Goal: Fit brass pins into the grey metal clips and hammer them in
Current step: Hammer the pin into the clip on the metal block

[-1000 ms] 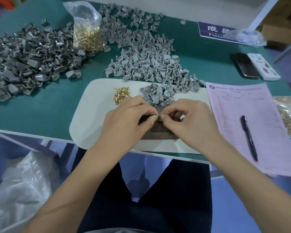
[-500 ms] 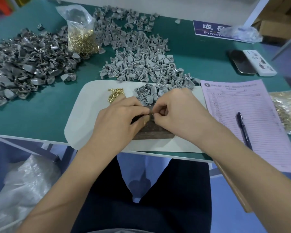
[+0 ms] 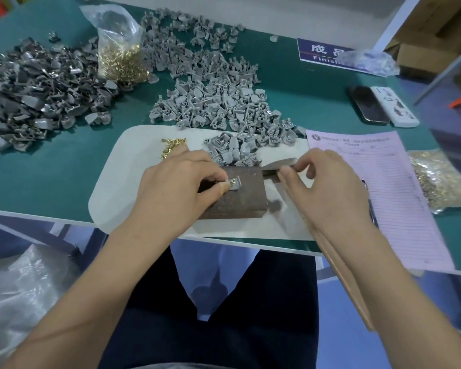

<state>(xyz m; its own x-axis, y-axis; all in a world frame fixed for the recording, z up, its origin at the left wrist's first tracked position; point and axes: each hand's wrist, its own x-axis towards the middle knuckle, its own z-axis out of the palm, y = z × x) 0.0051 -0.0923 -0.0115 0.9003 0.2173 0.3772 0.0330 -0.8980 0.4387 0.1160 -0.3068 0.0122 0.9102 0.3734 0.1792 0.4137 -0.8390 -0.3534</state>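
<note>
Green work table [image 3: 51, 182], seen from above, edge running across mid-frame. Far left: large heap of dark grey clips [image 3: 30, 94]. Just right of it, upper left of frame, clear bag of brass pins [image 3: 120, 57] standing upright. Upper centre: second, paler heap of clips [image 3: 210, 83], spilling down onto a white mat [image 3: 112, 187] at centre. Small loose cluster of pins [image 3: 172, 147] on the mat's upper left part.

Left hand [image 3: 176, 193], fingers curled, pinches one grey clip [image 3: 234, 183] with thumb and fingertip against the top of a brown block [image 3: 237, 201] lying on the mat; a brass pin head shows in the clip.

Right hand [image 3: 325, 190], just right of the block, fingers curled round a hammer [image 3: 280, 166]: metal head near the block's upper right corner, wooden handle running down under the wrist toward lower right.

Right of mat: pink form [image 3: 399, 187], pen partly hidden by the right hand. Upper right: dark phone [image 3: 369, 103] beside a white remote [image 3: 394, 106]. Far right edge: another bag of pins [image 3: 439, 179].
</note>
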